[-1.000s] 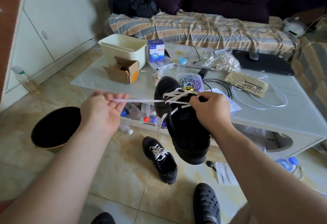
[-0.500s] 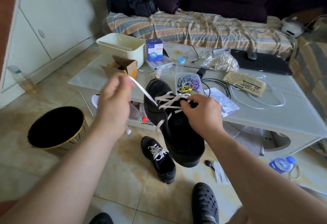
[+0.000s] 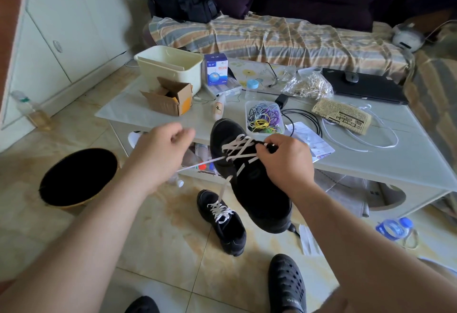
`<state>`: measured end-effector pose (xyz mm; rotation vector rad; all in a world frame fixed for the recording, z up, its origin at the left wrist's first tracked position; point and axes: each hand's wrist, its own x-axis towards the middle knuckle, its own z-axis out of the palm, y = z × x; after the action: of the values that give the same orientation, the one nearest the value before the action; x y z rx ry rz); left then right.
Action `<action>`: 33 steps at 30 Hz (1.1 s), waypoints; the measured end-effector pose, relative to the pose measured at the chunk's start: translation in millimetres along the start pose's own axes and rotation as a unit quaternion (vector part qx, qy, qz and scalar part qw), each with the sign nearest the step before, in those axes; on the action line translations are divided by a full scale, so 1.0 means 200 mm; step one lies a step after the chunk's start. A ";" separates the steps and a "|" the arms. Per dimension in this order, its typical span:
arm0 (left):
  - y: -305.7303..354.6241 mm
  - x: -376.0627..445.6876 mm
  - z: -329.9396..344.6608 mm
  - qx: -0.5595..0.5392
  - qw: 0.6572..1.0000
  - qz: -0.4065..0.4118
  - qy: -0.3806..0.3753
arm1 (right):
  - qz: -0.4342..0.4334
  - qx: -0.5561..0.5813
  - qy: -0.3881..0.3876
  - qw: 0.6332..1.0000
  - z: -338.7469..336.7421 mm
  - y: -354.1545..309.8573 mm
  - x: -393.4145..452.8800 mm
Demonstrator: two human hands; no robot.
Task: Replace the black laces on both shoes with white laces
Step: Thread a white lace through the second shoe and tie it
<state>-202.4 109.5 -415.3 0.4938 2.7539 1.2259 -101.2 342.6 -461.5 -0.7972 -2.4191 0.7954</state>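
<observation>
1. Landmark: white coffee table [image 3: 408,164]. All positions are given relative to it.
2. Held black shoe [image 3: 249,176] is in the air just off the table's near edge, toe toward the table, heel toward the camera and lower. White lace [image 3: 238,148] is criss-crossed through the upper eyelets.
3. Right hand [image 3: 284,162] is over the shoe on the side next to the table edge, fingers curled closed and pinching at the top of the lacing. It looks like it has the shoe's upper or tongue; the exact contact is hidden by the fingers.
4. Left hand [image 3: 158,149] is left of the shoe, in front of the table's near left part. Fingers are loosely curled, thumb against fingertips, motion-blurred. One lace end runs from the eyelets toward and under this hand; I cannot tell whether it is gripped.
5. The other lace end hangs loose from the shoe, down toward the floor.
6. Second black shoe [image 3: 222,221] is on the floor tiles in front of the table, below the held one, already white-laced, touched by neither hand.
7. A clear tub of coloured rubber bands [image 3: 264,117] sits on the table near its front edge, just beyond the held shoe's toe.
8. A loose white cord [image 3: 358,139] lies on the tabletop to the right of the tub.
9. A black round bin [image 3: 76,176] stands on the floor left of the table.
</observation>
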 end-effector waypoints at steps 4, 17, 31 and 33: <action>-0.10 -0.04 0.01 0.201 0.968 -0.041 -0.147 | -0.003 -0.001 0.012 1.000 -0.01 0.01 0.01; 0.17 -0.07 -0.04 -0.442 0.892 0.088 0.037 | 0.002 0.022 -0.094 0.995 0.02 -0.01 -0.02; 0.10 -0.08 0.23 -0.072 0.995 0.049 -0.041 | -0.155 0.065 -0.117 0.979 0.02 -0.12 -0.11; 0.10 -0.07 0.24 -0.044 0.997 0.049 -0.043 | -0.195 0.075 -0.113 0.971 0.01 -0.15 -0.13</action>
<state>-173.7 150.9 -432.7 0.6647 2.6201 1.3073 -94.6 305.3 -450.9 -0.1671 -2.5561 0.9331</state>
